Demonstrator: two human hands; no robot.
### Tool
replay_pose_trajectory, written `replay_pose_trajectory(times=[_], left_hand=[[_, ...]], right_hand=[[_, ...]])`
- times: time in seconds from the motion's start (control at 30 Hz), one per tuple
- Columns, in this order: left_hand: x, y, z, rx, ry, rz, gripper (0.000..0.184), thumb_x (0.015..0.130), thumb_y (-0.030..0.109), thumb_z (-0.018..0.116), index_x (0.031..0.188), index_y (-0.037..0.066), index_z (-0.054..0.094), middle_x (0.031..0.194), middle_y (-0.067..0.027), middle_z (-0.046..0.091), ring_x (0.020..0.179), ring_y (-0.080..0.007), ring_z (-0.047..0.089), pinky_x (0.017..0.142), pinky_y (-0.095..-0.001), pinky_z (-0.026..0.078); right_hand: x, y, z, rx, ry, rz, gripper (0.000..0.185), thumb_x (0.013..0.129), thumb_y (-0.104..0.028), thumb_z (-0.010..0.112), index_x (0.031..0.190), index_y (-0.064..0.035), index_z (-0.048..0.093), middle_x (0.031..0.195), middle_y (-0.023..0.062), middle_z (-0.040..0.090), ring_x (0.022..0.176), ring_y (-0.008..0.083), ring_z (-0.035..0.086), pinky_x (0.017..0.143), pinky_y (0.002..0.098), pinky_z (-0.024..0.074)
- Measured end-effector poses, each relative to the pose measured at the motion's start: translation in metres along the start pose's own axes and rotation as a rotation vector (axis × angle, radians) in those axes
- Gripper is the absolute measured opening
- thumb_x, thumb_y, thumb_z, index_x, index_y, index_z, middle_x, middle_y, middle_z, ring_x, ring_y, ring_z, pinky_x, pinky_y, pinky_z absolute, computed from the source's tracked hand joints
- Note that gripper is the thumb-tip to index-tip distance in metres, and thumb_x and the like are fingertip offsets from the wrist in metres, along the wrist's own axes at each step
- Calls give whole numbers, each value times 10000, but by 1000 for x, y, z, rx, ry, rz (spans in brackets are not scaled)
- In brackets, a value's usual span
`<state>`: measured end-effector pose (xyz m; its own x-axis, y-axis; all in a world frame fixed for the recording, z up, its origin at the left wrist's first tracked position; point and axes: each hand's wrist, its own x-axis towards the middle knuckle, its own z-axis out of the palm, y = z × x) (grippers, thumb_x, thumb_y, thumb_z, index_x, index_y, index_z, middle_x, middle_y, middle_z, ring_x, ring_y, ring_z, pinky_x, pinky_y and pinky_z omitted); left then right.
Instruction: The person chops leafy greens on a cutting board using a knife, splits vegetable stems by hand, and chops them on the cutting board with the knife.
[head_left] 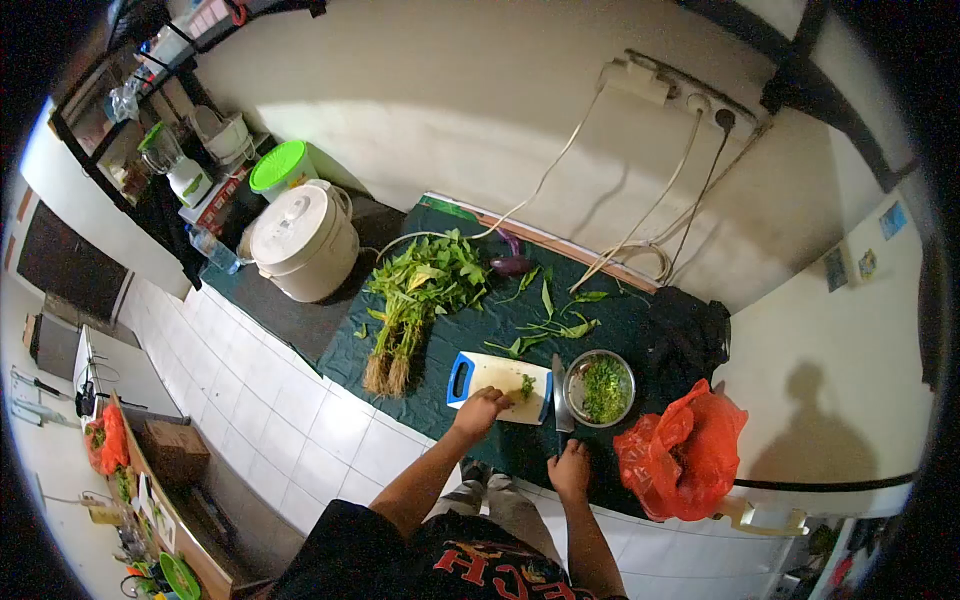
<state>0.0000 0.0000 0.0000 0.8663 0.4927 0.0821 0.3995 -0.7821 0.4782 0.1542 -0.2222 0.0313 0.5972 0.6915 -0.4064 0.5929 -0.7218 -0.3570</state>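
Chopped greens [605, 387] in bowl [631, 388] and on board [500, 372], knife [562, 402] in right hand [570, 470], left hand [482, 411], grip unclear

My left hand [483, 411] is on the cutting board [510, 387]; my right hand [570, 470] grips the knife [562, 400] near the tabletop's [440, 345] front edge.

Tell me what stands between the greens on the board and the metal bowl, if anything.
The knife, held in the right hand, has its blade between the board and the bowl. Nothing visible stands between the left hand and the greens.
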Motion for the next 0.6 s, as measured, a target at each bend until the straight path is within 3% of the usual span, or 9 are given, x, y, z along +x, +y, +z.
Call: replay_pose_trajectory(times=[0.07,0.1,0.2,0.4,0.6], left_hand=[[-12,11,-12,-21,-21,-11,186,814,133,598,984,80,651,936,-100,613,974,-298,606,860,-404,516],[25,-24,5,133,7,-51,187,806,112,592,980,87,656,948,-94,614,973,-297,602,856,-399,517],[21,-20,13,62,115,-72,172,797,92,584,953,91,657,949,-82,612,969,-290,601,848,-392,519],[28,-18,17,121,134,-32,195,781,125,595,956,117,681,942,-55,609,937,-251,601,832,-367,521],[30,-15,11,117,94,-36,237,769,164,612,981,126,711,942,-35,606,925,-241,589,820,-362,515]], right_hand=[[-27,-4,-3,14,95,-68,417,830,-193,622,1128,63,481,1081,301,559,1010,431,587,911,502,480],[18,-11,12,18,103,-70,417,830,-193,622,1128,63,481,1081,301,559,1010,431,587,911,502,480],[11,-16,14,112,165,-15,397,851,-204,572,1111,80,478,941,309,604,826,483,622,743,528,520],[-4,-66,-8,170,115,-24,333,969,-252,521,1112,48,491,806,317,637,731,494,630,660,543,517],[-15,-71,18,134,57,-78,330,998,-277,498,1092,39,497,757,278,637,690,466,640,608,530,513]])
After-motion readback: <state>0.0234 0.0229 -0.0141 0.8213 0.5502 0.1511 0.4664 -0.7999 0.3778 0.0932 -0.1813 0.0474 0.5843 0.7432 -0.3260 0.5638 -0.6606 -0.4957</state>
